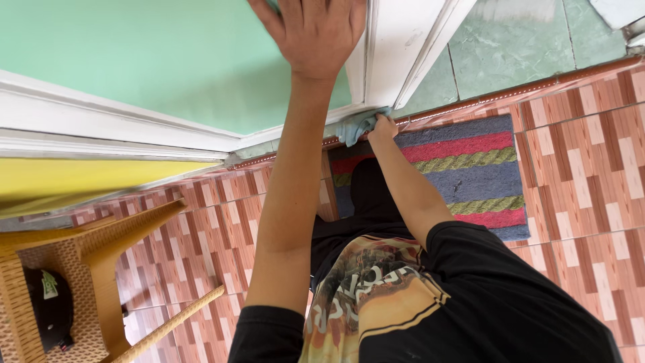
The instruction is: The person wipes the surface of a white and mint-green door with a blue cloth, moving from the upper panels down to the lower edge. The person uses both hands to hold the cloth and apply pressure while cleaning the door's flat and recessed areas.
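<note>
Down at the bottom corner of the white painted door frame point(396, 47), right hand point(384, 126) is bunched around a small crumpled light-blue cloth point(356, 124), fingers curled tight on it, pressing it vs. the base of the frame where it meets the floor. Cloth sticks out to the left of the knuckles, long axis roughly along the sill line, running left-right. Right hand is the one on it; left hand is well apart, far up.

Left hand point(312, 30) is flat vs. the mint-green wall panel point(154, 60) just beside the frame, palm down, fingers spread; fingertips cut off by top edge of pic, so can't tell how far they reach. Looks like a brace, arm straight.

Just right of the cloth, touching the sill: striped doormat w/ blue, red and olive bands point(463, 175). Floor is reddish-brown and cream patterned tile point(578, 161). Lower left: tan woven wicker chair point(87, 269) w/ a black cap point(47, 306) on its seat, well apart from both hands. Yellow strip point(80, 178) sits below the white trim at left; what it belongs to, can't tell.
</note>
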